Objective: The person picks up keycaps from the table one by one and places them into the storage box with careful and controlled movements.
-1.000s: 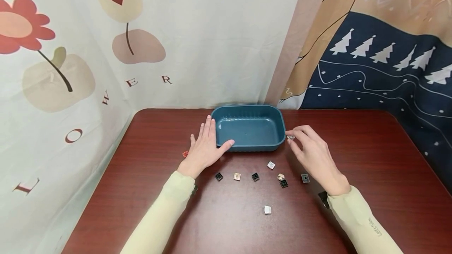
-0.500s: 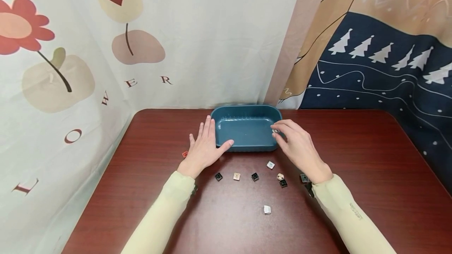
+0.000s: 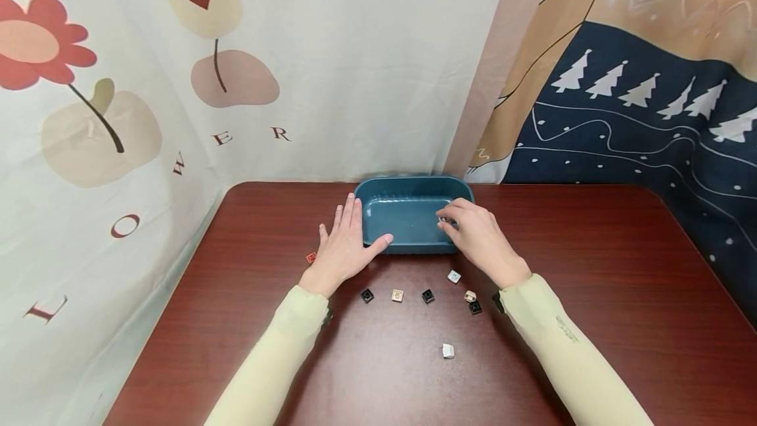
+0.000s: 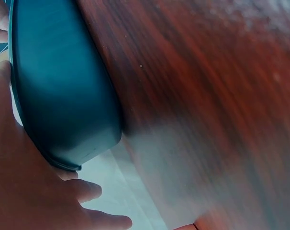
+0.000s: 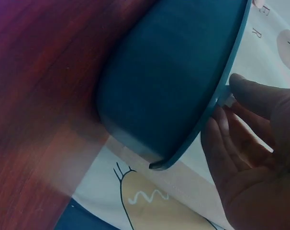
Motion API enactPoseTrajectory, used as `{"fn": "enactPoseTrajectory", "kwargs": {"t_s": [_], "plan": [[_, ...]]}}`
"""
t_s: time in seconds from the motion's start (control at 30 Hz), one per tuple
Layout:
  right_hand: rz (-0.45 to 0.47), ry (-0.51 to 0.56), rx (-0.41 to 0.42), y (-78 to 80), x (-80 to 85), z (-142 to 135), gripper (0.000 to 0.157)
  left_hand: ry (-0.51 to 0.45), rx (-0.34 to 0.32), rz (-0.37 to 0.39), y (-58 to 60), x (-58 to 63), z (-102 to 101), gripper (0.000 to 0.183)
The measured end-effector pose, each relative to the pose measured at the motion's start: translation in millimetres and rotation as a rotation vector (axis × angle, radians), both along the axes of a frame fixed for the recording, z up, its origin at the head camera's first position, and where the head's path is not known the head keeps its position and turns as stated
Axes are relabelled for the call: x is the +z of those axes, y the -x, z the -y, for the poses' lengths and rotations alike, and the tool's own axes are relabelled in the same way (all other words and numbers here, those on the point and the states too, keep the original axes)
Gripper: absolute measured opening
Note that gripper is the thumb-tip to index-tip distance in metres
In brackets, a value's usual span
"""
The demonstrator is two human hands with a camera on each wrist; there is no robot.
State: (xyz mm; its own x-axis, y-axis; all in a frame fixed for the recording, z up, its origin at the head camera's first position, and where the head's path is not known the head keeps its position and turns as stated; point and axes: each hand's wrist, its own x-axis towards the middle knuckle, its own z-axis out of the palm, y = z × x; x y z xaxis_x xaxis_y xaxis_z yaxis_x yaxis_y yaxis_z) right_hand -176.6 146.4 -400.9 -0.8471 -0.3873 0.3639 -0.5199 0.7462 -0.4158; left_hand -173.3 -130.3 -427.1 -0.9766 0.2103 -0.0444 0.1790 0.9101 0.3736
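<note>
In the head view my right hand (image 3: 480, 240) is over the right part of a blue plastic tub (image 3: 408, 248). Thumb and fingers pinch a small pale keycap (image 3: 443, 219), mostly hidden by the fingers. The right wrist view shows the pale keycap (image 5: 228, 99) between the thumb and fingertips, by the tub's rim (image 5: 217, 98). My left hand (image 3: 340, 248) rests against the tub's left end, fingers straight, thumb along the front rim. Loose keycaps lie in front of the tub: white (image 3: 454, 276), beige (image 3: 397, 296) and black (image 3: 428, 296) ones.
A red keycap (image 3: 311, 258) lies beside the left hand. Another white keycap (image 3: 448, 351) sits nearer the front. One beige keycap (image 3: 470, 296) is close to a black keycap (image 3: 476, 307). A printed curtain (image 3: 331, 84) hangs behind the brown table (image 3: 615, 261).
My right hand has moved left from beside the tub to over it, carrying the pale keycap. Its forearm now hides a grey keycap seen before. The left hand stays put.
</note>
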Motion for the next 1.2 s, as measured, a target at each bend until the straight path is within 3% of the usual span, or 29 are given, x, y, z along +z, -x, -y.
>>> {"fn": "enactPoseTrajectory", "kwargs": {"t_s": [0.37, 0.7, 0.9, 1.2], "plan": [[0.141, -0.11, -0.031, 14.6, 2.0, 13, 0.017, -0.008, 0.001, -0.001, 3.5, -0.1, -1, 0.11], [0.182, -0.112, -0.047, 21.9, -1.3, 16, 0.027, -0.009, 0.002, 0.01, 5.0, -0.1, -2, 0.109], [0.139, -0.084, -0.063, 10.4, 4.1, 7, 0.035, -0.014, 0.002, 0.012, 4.0, 0.5, -2, 0.11], [0.1, -0.043, -0.131, -23.5, 14.7, -20, 0.055, -0.016, -0.005, 0.0, 1.6, -0.2, -1, 0.111]]}}
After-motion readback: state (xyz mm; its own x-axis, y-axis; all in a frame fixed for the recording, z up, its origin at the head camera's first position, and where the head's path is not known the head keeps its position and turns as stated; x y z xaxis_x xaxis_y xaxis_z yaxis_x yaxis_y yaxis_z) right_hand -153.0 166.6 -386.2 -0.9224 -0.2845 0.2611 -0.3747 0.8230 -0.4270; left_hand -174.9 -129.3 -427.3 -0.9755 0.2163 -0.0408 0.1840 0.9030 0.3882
